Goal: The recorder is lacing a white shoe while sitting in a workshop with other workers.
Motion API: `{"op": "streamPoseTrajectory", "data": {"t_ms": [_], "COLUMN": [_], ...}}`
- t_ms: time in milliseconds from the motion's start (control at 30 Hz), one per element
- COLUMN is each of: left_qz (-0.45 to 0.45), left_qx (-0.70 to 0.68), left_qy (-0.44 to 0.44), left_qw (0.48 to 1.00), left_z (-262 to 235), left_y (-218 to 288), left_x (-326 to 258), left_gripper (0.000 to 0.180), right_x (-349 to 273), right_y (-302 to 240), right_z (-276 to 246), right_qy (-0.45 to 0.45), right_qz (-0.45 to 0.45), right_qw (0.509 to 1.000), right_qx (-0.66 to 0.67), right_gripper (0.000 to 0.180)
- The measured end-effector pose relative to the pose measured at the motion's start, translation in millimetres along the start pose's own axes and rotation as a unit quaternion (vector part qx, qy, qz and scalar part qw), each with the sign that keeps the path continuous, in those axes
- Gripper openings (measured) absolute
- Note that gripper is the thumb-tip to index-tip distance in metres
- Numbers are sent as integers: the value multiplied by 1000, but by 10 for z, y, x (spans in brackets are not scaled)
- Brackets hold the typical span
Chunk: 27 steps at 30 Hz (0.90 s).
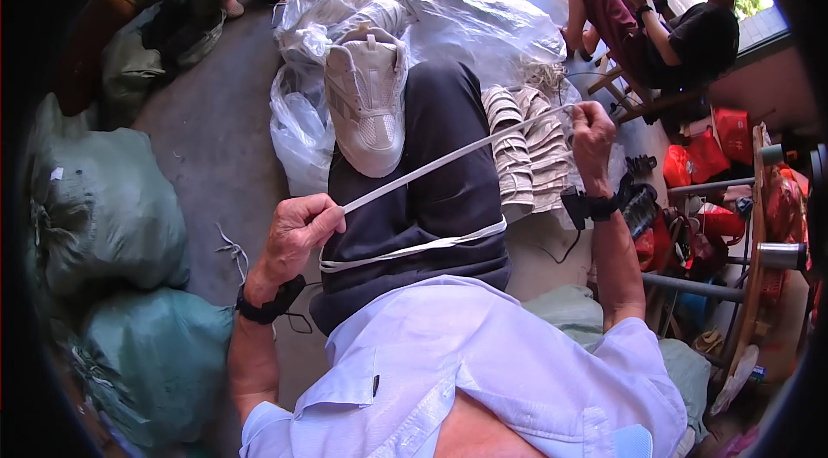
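Observation:
A flat white shoelace is stretched taut on a slant between my hands, above my thighs. My left hand pinches its lower end, thumb against fingers. Higher and to the right, my right hand pinches the other end. On my left knee rests a beige-white sneaker, toe toward me, with no lace seen across its tongue. More white laces lie across my lap, looped over both dark trouser legs. Black bands circle both wrists.
Beige shoe pieces are stacked in rows right of my knees. Clear plastic bags lie beyond. Green sacks stand at left. A rack with red bags is at right. A seated person holds a shoe at far right.

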<state>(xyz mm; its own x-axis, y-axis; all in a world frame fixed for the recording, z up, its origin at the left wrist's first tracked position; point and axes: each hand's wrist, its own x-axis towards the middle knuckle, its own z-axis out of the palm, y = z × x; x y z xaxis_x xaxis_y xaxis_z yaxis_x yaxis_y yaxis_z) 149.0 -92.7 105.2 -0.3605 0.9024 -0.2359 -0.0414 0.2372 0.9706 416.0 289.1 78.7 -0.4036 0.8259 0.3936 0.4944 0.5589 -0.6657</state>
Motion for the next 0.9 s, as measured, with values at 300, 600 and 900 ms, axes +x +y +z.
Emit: {"op": "streamPoseTrajectory", "data": {"t_ms": [300,600,900], "left_qz": [26,26,-8], "left_qx": [111,139,69], "left_qy": [-47,-62,-3], "left_qw": [992,988,998], "left_z": [271,371,259], "left_y": [225,304,98], "left_x": [91,290,170], "left_gripper": [18,20,17], "right_x": [-410,-819,-680], "right_y": [-348,-1252,-362], "right_z": [353,304,432], "right_qy": [-66,-381,-38], "right_qz": [-122,-68,-102], "right_qw": [989,891,994], "right_qx": [58,235,-5], "right_gripper": [37,18,19]}}
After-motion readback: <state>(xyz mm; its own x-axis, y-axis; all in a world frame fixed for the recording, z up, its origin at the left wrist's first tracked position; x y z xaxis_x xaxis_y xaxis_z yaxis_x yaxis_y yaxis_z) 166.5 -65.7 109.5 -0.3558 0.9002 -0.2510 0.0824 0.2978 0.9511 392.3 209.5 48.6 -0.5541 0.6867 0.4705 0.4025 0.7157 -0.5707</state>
